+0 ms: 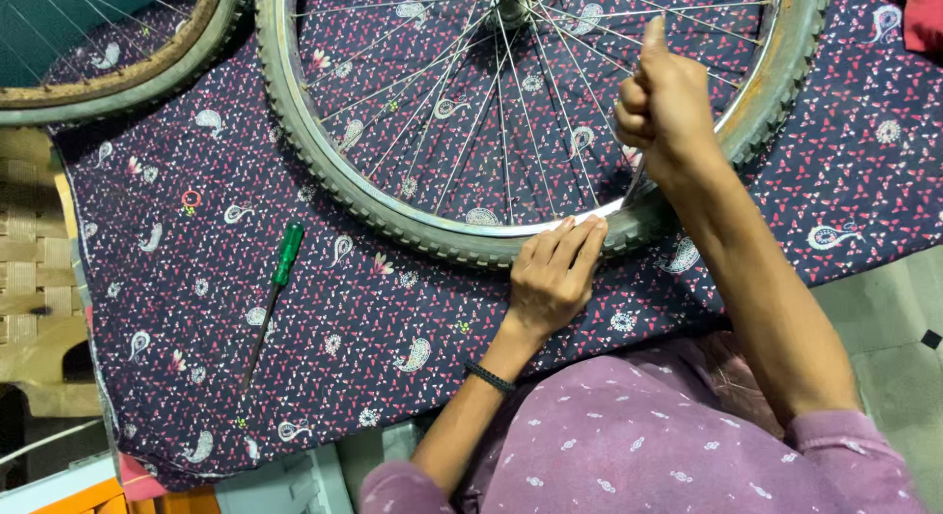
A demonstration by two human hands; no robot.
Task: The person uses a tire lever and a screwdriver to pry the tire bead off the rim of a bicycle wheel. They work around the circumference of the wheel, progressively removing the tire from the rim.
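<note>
Pressing wheel point(393, 204) under left grip point(552, 273); right grip point(666, 103) levering.

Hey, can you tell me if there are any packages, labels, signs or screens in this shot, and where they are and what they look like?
None in view: only a bicycle wheel on a patterned dark cloth, a green-handled screwdriver, and a second wheel at upper left. The left hand presses the tyre; the right hand grips a thin tool at the rim.
</note>
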